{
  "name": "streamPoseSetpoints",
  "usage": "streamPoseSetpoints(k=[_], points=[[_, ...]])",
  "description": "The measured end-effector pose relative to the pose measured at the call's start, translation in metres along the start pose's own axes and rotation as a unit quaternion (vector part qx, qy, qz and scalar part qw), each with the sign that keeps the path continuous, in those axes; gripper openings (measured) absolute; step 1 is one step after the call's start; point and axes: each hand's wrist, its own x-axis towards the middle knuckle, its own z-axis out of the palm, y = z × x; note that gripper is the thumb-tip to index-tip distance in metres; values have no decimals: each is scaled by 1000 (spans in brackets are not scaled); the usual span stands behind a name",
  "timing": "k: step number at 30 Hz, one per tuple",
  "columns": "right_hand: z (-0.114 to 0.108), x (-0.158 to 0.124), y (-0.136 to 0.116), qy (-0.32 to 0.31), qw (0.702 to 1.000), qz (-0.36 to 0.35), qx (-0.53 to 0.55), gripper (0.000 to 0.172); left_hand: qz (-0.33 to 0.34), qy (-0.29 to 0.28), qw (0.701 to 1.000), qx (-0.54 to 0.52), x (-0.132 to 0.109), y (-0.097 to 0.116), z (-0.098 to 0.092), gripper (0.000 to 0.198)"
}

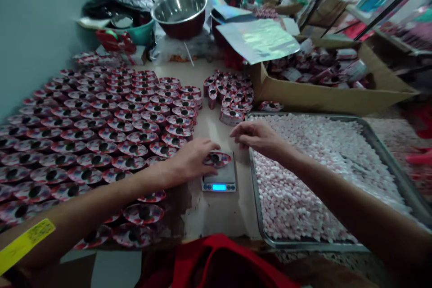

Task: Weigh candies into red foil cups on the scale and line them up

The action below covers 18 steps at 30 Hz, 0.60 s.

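Observation:
A small printed carton (218,159) with an oval top and a dark hole in it stands on a digital scale (219,184), whose display glows blue. My left hand (191,160) has its thumb and fingers around the carton's left end. Over the left rim of a metal tray (254,189) hovers my right hand (258,137), its fingers curled together; whatever they hold, if anything, is hidden. Small pale pink-white pieces (303,198), perhaps sweets, fill the tray. The right forearm crosses above them.
Rows of matching cartons (94,135) cover the table's left side. A loose cluster of cartons (229,90) sits behind the scale. Further back are a steel bowl (180,9), a cardboard box (320,94) of flattened cartons and a shiny sheet (259,38).

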Motion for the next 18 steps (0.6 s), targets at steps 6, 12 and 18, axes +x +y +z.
streamPoseSetpoints(k=[6,12,18], points=[[-39,29,29,164,981,-26,-101,34,70,52,996,-28,32,-3,-28,25],[-31,61,30,121,897,-109,-412,29,-73,297,951,49,106,-96,-144,36],[-17,83,5,51,807,-75,-583,25,-117,183,975,54,181,-182,-172,52]])
